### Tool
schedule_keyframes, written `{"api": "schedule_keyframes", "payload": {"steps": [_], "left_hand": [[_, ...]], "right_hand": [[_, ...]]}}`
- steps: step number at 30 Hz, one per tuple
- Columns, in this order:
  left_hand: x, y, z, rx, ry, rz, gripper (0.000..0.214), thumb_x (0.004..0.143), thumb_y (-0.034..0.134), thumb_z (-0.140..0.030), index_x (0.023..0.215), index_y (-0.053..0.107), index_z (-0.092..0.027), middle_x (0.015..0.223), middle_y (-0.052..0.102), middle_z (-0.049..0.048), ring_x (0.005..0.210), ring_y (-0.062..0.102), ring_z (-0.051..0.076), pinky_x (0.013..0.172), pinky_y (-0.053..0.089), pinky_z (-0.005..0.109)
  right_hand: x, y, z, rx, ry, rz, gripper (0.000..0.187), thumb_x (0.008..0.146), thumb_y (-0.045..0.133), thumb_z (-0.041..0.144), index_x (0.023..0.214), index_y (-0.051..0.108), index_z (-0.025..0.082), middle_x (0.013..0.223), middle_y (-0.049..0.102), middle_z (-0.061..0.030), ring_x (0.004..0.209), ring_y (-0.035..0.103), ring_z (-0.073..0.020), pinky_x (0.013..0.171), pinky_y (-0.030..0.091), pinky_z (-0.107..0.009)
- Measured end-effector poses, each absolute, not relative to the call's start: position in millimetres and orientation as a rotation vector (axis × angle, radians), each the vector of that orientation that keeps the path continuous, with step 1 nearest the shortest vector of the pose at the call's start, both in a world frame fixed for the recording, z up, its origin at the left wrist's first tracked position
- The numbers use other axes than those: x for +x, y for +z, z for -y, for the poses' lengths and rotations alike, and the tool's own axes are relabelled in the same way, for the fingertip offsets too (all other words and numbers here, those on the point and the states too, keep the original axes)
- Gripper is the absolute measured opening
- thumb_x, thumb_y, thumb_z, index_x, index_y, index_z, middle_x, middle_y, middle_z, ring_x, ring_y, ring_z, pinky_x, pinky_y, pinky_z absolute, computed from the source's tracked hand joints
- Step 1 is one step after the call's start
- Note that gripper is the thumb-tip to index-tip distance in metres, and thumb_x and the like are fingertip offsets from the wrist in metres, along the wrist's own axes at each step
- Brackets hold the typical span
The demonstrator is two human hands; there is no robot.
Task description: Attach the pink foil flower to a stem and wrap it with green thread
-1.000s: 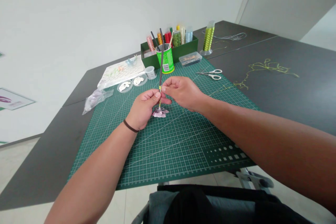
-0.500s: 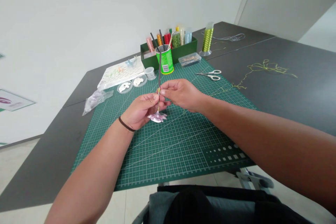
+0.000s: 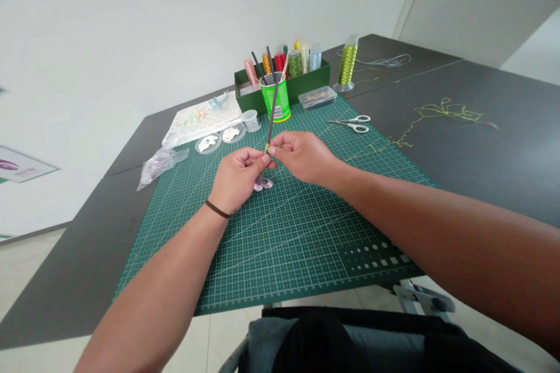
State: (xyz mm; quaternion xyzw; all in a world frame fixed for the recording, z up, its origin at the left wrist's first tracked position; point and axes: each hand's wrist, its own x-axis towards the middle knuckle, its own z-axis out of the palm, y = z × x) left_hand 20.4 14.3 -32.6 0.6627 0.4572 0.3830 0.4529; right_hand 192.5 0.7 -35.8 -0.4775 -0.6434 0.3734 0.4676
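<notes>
A pale purple artificial flower (image 3: 263,185) hangs head down over the cutting mat (image 3: 280,245), partly hidden by my left hand (image 3: 238,179). That hand is closed, thumb and fingers pinching the flower's stem. A dark thin stick (image 3: 273,108) rises from the grip, tilted slightly right at its top. Yellow-green thread (image 3: 267,147) is wrapped where stick and stem meet. My right hand (image 3: 304,154) is closed too, its thumb and forefinger pinched at this wrapping; the bit of thread between the fingertips is mostly hidden.
Behind stand a green can (image 3: 276,99) with sticks, a dark green box (image 3: 315,78) of thread spools and a clear case (image 3: 317,97). White-handled scissors (image 3: 359,126), a yellow-green spool (image 3: 349,64) and tangled thread (image 3: 450,111) lie rightward. Leftward are petal dishes (image 3: 208,143) and a plastic bag (image 3: 160,168).
The stick's top has tilted to the right. My left hand has turned and risen slightly, now covering more of the flower, which has moved up. My right hand stays close to the wrapping.
</notes>
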Motion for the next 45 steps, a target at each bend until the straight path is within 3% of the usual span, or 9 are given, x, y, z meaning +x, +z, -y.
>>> {"api": "schedule_keyframes", "payload": {"steps": [11,17,30,37,45], "left_hand": [[20,-32,-14,1.643,0.961,-1.163,0.022,0.082,0.075,-0.039,0.084,0.068,-0.018,0.082,0.079,0.0055,0.056,0.064,0.012,0.048,0.044,0.023],[24,-29,-11,1.593,0.98,-1.157,0.016,0.081,0.074,-0.032,0.081,0.068,-0.018,0.078,0.078,0.0045,0.055,0.064,0.012,0.047,0.045,0.023],[23,-30,-11,1.573,0.986,-1.144,0.018,0.081,0.075,-0.035,0.082,0.067,-0.019,0.078,0.078,0.0039,0.049,0.057,0.01,0.043,0.042,0.022],[23,-31,-13,1.536,1.008,-1.009,0.02,0.078,0.077,-0.035,0.079,0.068,-0.017,0.073,0.077,0.0045,0.061,0.065,0.013,0.052,0.045,0.023],[21,-30,-14,1.499,0.941,-0.941,0.028,0.078,0.08,-0.042,0.081,0.069,-0.017,0.074,0.076,0.0038,0.066,0.067,0.015,0.054,0.044,0.024]], "right_hand": [[193,-38,0,-1.191,0.813,1.628,0.015,0.091,0.059,0.028,0.08,0.064,0.019,0.059,0.056,0.0037,0.059,0.047,-0.012,0.056,0.032,-0.027],[194,-39,-2,-1.204,0.792,1.629,0.016,0.091,0.058,0.029,0.079,0.063,0.019,0.06,0.055,0.0031,0.059,0.046,-0.0121,0.055,0.031,-0.027],[194,-36,1,-1.172,0.805,1.616,0.016,0.091,0.059,0.028,0.079,0.063,0.018,0.059,0.054,0.0042,0.055,0.044,-0.0103,0.054,0.03,-0.026],[193,-33,1,-1.177,0.901,1.557,0.011,0.09,0.06,0.019,0.081,0.065,0.017,0.061,0.06,0.0035,0.052,0.043,-0.0087,0.05,0.031,-0.024],[190,-29,2,-1.137,1.009,1.453,0.012,0.09,0.06,0.015,0.079,0.063,0.017,0.057,0.056,0.0056,0.048,0.041,-0.0071,0.047,0.032,-0.022]]}}
